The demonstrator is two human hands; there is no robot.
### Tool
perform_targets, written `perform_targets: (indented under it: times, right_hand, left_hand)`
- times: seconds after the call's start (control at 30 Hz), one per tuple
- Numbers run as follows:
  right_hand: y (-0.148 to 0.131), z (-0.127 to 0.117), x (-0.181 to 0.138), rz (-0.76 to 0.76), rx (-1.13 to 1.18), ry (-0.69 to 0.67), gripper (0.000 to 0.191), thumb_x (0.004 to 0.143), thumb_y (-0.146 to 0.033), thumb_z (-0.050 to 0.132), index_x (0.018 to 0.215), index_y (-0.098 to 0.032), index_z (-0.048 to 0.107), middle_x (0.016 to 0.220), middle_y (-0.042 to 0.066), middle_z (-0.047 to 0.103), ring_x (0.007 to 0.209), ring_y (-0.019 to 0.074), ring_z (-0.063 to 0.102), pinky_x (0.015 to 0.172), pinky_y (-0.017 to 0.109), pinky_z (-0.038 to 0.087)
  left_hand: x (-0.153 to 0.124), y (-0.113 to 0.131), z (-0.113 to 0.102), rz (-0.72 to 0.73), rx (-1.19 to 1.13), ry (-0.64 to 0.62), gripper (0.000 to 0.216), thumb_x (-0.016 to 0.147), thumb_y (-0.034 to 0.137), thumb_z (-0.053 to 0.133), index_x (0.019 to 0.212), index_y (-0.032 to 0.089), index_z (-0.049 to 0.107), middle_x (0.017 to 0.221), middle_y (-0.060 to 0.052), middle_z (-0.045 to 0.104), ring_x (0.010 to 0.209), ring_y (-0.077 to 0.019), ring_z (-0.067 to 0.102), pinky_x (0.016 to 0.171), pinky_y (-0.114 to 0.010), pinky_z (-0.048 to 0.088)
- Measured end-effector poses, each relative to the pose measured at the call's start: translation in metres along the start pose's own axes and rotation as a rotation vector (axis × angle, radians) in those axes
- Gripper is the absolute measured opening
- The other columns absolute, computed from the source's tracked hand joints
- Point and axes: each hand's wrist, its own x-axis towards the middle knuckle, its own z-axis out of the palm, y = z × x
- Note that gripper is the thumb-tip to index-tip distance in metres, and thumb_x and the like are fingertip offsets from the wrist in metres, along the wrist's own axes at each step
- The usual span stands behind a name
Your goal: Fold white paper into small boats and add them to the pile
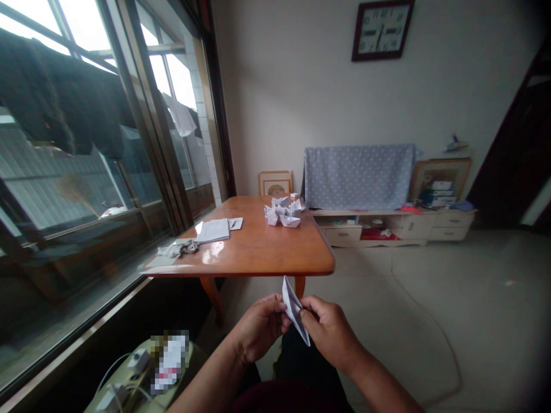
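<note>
A folded white paper boat (294,311) is held over my lap, tilted with one pointed end up. My left hand (263,326) pinches its left side between thumb and fingers. On the opposite side, my right hand (329,328) grips the paper, its thumb pressed at the fold opening. Beyond my hands, several folded paper boats (282,212) sit in a cluster on the far part of the wooden table (258,252). A stack of white paper sheets (214,230) lies on the table's left side.
A crumpled grey cloth (178,248) rests at the table's left corner, beside glass doors. On a stool (146,367) at lower left are white plugs and cords. A low white cabinet (417,226) stands along the back wall, and a cable (434,321) crosses the floor at right.
</note>
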Motion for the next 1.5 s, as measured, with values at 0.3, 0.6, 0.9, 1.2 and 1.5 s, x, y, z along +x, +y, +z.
perform_targets:
  times: [0.3,0.6,0.9,1.2,1.5]
  right_hand:
    - [0.001,0.005,-0.001,-0.075,-0.368,0.138,0.021,0.093,-0.027,0.052,0.078,-0.022,0.067,0.07,0.004,0.07,0.065,0.0184,0.065,0.063,0.026,0.04]
    - [0.005,0.006,0.001,-0.067,-0.39,0.17,0.018,0.093,-0.028,0.052,0.081,-0.023,0.064,0.073,0.003,0.071,0.069,0.0195,0.067,0.065,0.027,0.042]
    - [-0.002,0.005,-0.003,-0.221,-0.217,0.148,0.01,0.089,-0.02,0.056,0.096,-0.025,0.062,0.098,0.006,0.072,0.089,0.0219,0.068,0.081,0.031,0.049]
    - [0.007,0.005,0.012,-0.197,-0.344,0.087,0.005,0.088,-0.021,0.061,0.091,-0.025,0.062,0.092,0.003,0.07,0.085,0.0211,0.064,0.077,0.031,0.046]
    - [0.02,0.0,0.051,-0.115,-0.432,0.042,0.017,0.086,-0.026,0.065,0.102,-0.026,0.068,0.103,0.004,0.072,0.097,0.0238,0.065,0.084,0.032,0.047]
  left_hand:
    - [0.0,-0.002,0.0,-0.037,0.041,0.031,0.011,0.073,0.018,0.065,0.084,0.015,0.063,0.068,0.002,0.056,0.057,-0.0088,0.05,0.053,-0.02,0.032]
    - [0.002,-0.007,-0.002,-0.043,-0.028,0.034,0.015,0.072,0.016,0.066,0.087,0.014,0.064,0.07,0.002,0.057,0.058,-0.008,0.05,0.056,-0.02,0.033]
    - [0.0,-0.006,-0.001,-0.085,-0.04,0.11,0.018,0.07,0.02,0.067,0.088,0.015,0.063,0.071,0.003,0.058,0.057,-0.0078,0.05,0.053,-0.02,0.03]
    - [0.013,-0.008,-0.003,-0.063,-0.018,0.099,0.02,0.069,0.021,0.066,0.087,0.014,0.063,0.071,0.003,0.053,0.056,-0.0068,0.044,0.049,-0.02,0.019]
    - [0.051,-0.001,-0.015,-0.025,0.016,0.056,0.019,0.073,0.021,0.065,0.091,0.013,0.064,0.076,0.002,0.053,0.058,-0.0068,0.043,0.05,-0.021,0.018]
